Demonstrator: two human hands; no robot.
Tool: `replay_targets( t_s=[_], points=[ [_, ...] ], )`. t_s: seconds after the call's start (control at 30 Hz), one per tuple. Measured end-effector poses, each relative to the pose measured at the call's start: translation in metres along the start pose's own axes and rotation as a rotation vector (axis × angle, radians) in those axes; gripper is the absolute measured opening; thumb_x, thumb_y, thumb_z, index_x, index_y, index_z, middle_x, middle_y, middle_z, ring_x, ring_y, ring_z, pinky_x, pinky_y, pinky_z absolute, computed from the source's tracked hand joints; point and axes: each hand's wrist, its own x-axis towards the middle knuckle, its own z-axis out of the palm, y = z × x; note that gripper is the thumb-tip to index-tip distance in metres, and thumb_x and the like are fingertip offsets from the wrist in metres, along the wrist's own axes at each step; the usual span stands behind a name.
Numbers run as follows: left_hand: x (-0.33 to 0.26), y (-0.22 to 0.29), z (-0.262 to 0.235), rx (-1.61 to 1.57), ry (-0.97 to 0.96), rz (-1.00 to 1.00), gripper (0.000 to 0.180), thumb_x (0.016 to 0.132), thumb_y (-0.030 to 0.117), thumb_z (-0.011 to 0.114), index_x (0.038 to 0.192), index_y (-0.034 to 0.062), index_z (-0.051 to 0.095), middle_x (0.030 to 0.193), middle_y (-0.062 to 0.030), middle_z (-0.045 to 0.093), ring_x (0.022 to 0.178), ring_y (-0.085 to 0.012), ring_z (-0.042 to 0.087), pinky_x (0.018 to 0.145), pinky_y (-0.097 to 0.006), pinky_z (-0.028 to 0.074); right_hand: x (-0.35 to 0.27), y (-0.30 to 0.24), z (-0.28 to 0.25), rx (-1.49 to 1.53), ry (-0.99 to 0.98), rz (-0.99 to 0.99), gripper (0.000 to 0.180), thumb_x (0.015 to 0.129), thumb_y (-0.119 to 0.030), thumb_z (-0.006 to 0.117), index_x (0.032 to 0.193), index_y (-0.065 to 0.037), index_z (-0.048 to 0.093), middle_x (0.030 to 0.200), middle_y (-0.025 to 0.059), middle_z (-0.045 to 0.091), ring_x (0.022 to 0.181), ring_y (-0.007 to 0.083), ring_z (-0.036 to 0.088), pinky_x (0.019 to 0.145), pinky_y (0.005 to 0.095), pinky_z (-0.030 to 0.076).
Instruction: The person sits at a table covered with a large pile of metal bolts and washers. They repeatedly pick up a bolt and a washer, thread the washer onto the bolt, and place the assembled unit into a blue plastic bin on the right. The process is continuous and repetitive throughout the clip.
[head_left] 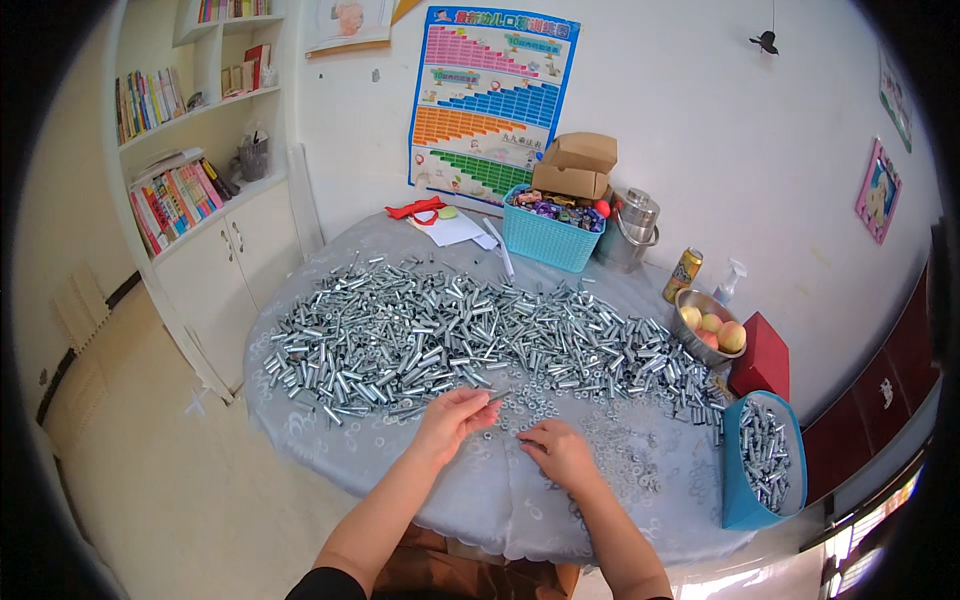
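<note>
My left hand (452, 424) is closed, with a thin metal bolt (500, 396) pinched between thumb and fingers and pointing right. Close by on the right, my right hand (562, 454) hangs low over the tablecloth, its fingertips pressed together. Whatever they hold is too small to make out. Beyond both hands spreads a wide heap of silvery bolts and metal sleeves (400, 330). Small nuts (530, 402) lie scattered between the heap and my hands. Flat washers (625, 455) are strewn to the right of my right hand.
A blue bin (745, 505) of metal bolts stands at the table's right edge. Behind it are a red box (762, 355), a bowl of fruit (690, 342), a can (683, 275) and a spray bottle (730, 282). A turquoise basket (545, 240) and a steel pot (630, 235) stand farther back.
</note>
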Motion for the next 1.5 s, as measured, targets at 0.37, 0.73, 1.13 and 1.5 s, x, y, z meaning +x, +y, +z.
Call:
replay_targets(
  t_s=[0.37, 0.73, 1.13, 1.5],
  points=[
    [0.002, -0.026, -0.012, 0.104, -0.054, -0.108, 0.020, 0.082, 0.008, 0.062, 0.096, -0.0052, 0.058, 0.091, -0.0179, 0.063, 0.077, -0.0205, 0.064, 0.071, -0.029, 0.054, -0.004, -0.009, -0.011, 0.258, 0.032, 0.460, 0.015, 0.074, -0.011, 0.069, 0.085, -0.002, 0.064, 0.078, 0.0046, 0.062, 0.067, 0.0133, 0.057, 0.060, 0.0263, 0.045],
    [-0.006, -0.030, -0.008, 0.248, -0.083, -0.141, 0.019, 0.083, 0.008, 0.061, 0.096, -0.0053, 0.060, 0.089, -0.0179, 0.064, 0.073, -0.0183, 0.064, 0.068, -0.027, 0.054, -0.001, -0.011, -0.013, 0.730, 0.215, 0.369, 0.019, 0.073, 0.002, 0.067, 0.092, -0.002, 0.065, 0.088, 0.0048, 0.062, 0.076, 0.0111, 0.057, 0.070, 0.0233, 0.046],
    [-0.008, -0.035, -0.002, 0.310, -0.036, -0.052, 0.014, 0.081, 0.004, 0.061, 0.093, -0.0042, 0.062, 0.085, -0.0137, 0.064, 0.072, -0.0173, 0.064, 0.067, -0.026, 0.054, -0.005, -0.009, -0.016, 0.647, 0.081, 0.541, 0.028, 0.090, -0.022, 0.049, 0.085, 0.001, 0.063, 0.079, 0.0083, 0.061, 0.071, 0.0134, 0.055, 0.066, 0.0261, 0.045],
    [-0.006, -0.036, -0.006, 0.317, 0.032, 0.003, 0.013, 0.081, 0.003, 0.061, 0.092, -0.0033, 0.061, 0.085, -0.0137, 0.064, 0.071, -0.0183, 0.064, 0.067, -0.027, 0.054, -0.006, -0.012, -0.017, 0.681, 0.044, 0.401, 0.028, 0.092, -0.021, 0.046, 0.099, 0.001, 0.060, 0.081, 0.0065, 0.061, 0.073, 0.0135, 0.056, 0.070, 0.0260, 0.045]
  ],
)
